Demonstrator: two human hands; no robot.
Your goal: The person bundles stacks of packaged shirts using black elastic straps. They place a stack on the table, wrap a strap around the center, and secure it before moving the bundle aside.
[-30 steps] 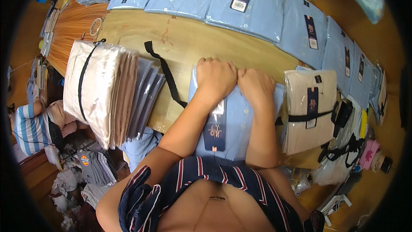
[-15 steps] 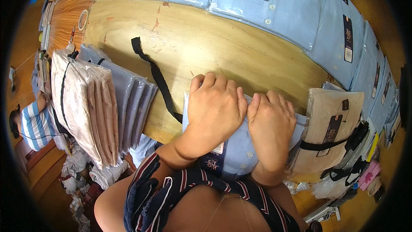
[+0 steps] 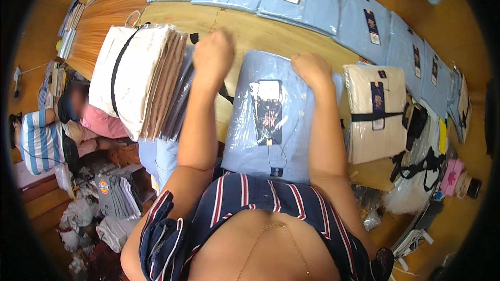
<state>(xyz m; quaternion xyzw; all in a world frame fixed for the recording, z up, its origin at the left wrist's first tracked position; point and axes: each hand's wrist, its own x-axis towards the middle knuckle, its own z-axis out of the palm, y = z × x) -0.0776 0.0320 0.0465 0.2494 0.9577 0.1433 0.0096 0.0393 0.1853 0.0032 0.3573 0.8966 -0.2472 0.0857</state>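
A folded light-blue shirt in a clear bag lies in front of me, its dark tag facing up. At the far right part of the bag, my right hand has its fingers curled over the edge. My left hand is closed beyond the shirt's left side, clear of the bag and slightly blurred. What its fingers hold, if anything, is hidden. A black strap lies by that hand; its end shows left of the fist, another piece below, and the middle is covered.
At left stands a strapped stack of beige bagged shirts, with grey-blue ones beside it. Bagged blue shirts line the table's far edge. A strapped beige bundle is at right. Another person sits at far left.
Both hands have moved farther out from the middle of the blue shirt and apart. The left is now off the bag, the right at its far edge. The view has shifted, showing more of the shirt.
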